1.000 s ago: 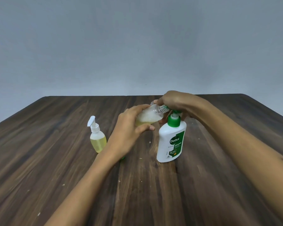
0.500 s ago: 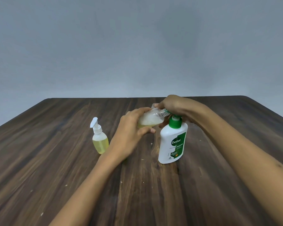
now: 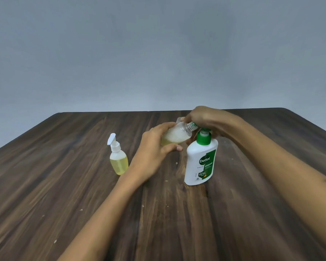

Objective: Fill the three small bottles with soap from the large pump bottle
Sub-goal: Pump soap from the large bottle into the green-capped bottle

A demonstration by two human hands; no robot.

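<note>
Little has changed: the left hand (image 3: 154, 147) still grips the tilted small bottle (image 3: 175, 135) at the spout while the right hand (image 3: 203, 119) keeps pressing the large pump bottle (image 3: 200, 162) mid-table, so filling continues.

Person, head-camera view: two forearms and two hands visible, nothing else of the body.

Left hand (image 3: 154, 151): bare; no glove, ring or watch to be seen. Short, unpainted thumbnail visible. Left forearm bare from wrist to the lower frame edge, no sleeve in view.

Right hand (image 3: 203, 117): bare; back and knuckles visible, fingers mostly hidden. No jewellery visible. Right forearm bare to the frame edge, no sleeve or cuff; one small mark on its upper surface near the right edge.
</note>
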